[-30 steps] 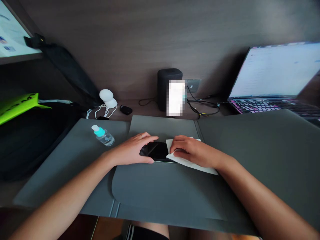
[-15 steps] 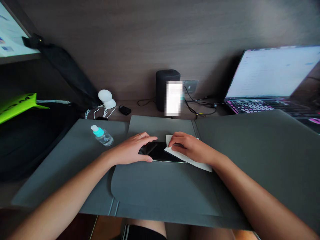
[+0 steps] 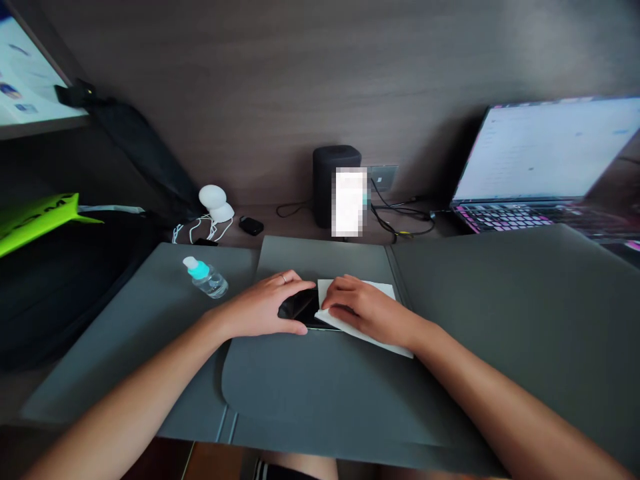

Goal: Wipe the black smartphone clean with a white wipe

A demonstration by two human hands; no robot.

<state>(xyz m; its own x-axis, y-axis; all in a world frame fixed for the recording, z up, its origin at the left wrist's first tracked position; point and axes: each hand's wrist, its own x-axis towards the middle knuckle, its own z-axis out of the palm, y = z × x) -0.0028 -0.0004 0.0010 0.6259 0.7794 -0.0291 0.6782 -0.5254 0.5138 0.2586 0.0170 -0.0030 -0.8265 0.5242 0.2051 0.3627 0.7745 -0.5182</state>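
Shifted leftward since the earlier frame: right hand (image 3: 363,310) and white sheet (image 3: 324,289), both over the black device (image 3: 306,316). Beneath lies the grey mat (image 3: 320,380); low friction there (judged by eye) could let the black device skid. The left hand (image 3: 265,307) clamps the device's left end, thumb and index finger at opposite long edges; slack could permit rotation. Right-hand fingers pinch the white sheet, whose loose edge could fold or snag.

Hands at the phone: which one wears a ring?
The left hand, spanning the left end of the phone, wears a ring on one finger. The right hand, holding the white tissue, shows none.
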